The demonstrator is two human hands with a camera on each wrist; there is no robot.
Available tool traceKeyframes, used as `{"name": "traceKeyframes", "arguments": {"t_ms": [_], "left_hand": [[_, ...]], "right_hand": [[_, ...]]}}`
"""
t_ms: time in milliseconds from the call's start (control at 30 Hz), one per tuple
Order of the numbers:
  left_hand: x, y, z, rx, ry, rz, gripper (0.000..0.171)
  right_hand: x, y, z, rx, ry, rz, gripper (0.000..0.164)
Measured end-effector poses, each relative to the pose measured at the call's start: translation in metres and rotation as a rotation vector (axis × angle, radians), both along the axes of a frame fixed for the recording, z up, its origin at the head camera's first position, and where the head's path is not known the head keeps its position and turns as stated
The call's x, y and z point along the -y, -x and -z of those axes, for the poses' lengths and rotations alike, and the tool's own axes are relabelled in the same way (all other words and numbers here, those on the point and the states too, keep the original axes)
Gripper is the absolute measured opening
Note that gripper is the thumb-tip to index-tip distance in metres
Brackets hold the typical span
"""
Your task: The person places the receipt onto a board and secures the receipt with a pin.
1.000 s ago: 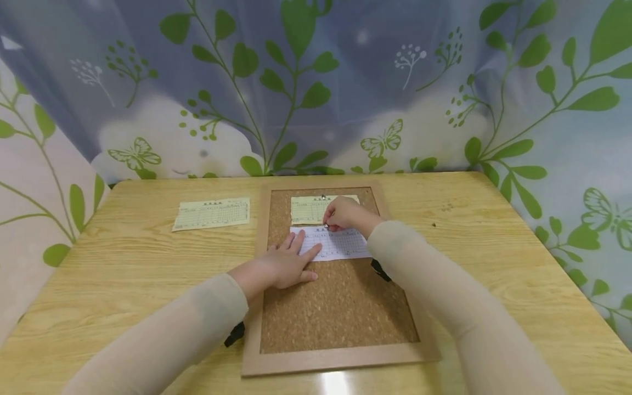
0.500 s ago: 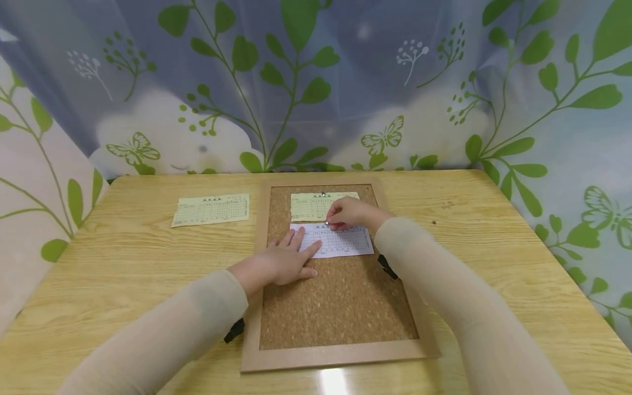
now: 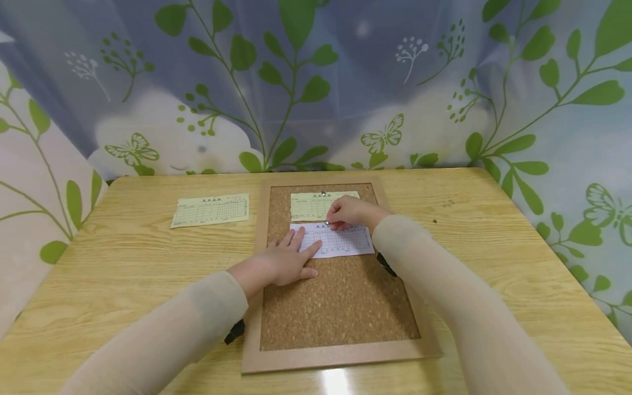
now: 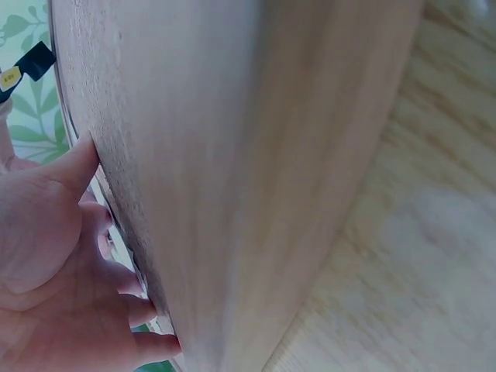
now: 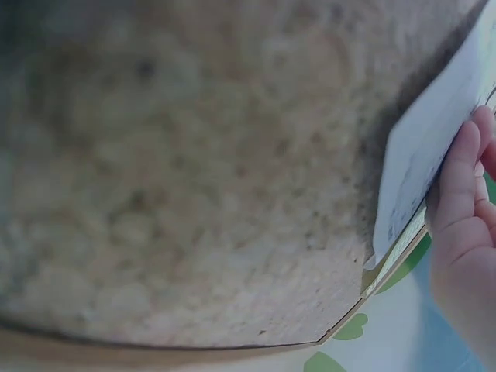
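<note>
A white printed slip (image 3: 340,244) lies on the cork board (image 3: 336,312), just below a yellow slip (image 3: 308,206). My left hand (image 3: 286,263) presses on the white slip's left part, fingers spread and straight; the thumb reaches onto bare cork. At the top edge of the white slip, my right hand (image 3: 348,213) pinches a small silver pushpin (image 3: 326,222) between thumb and fingertips. Another pushpin (image 3: 323,193) stands at the top of the yellow slip, which the right hand partly covers. In the right wrist view the white slip's corner (image 5: 391,194) lifts a little off the cork.
A second yellow slip (image 3: 212,210) lies on the wooden table (image 3: 148,263) left of the board. The board has a raised wooden frame (image 3: 340,359). A small dark speck (image 3: 434,221) is on the table at right. Leaf-patterned curtain (image 3: 316,109) hangs behind.
Both hands stay at the white slip, the right one still pinching the pushpin at its top edge. The right wrist has shifted slightly to the right since the first frame.
</note>
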State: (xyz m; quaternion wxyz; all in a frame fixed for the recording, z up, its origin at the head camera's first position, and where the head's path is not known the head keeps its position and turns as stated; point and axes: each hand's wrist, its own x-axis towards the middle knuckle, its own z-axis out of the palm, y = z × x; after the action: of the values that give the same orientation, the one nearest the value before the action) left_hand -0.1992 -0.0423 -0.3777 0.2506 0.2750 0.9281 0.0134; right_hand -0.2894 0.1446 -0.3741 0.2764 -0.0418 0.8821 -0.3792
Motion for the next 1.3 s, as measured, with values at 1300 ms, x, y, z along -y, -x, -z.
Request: {"name": "traceKeyframes", "arguments": {"t_ms": [1300], "left_hand": [[0.0,0.0,-0.004,0.05,-0.011,-0.025,0.067]], "right_hand": [[-0.007,-0.055,-0.003,-0.283,-0.469,-0.515,0.061]]}}
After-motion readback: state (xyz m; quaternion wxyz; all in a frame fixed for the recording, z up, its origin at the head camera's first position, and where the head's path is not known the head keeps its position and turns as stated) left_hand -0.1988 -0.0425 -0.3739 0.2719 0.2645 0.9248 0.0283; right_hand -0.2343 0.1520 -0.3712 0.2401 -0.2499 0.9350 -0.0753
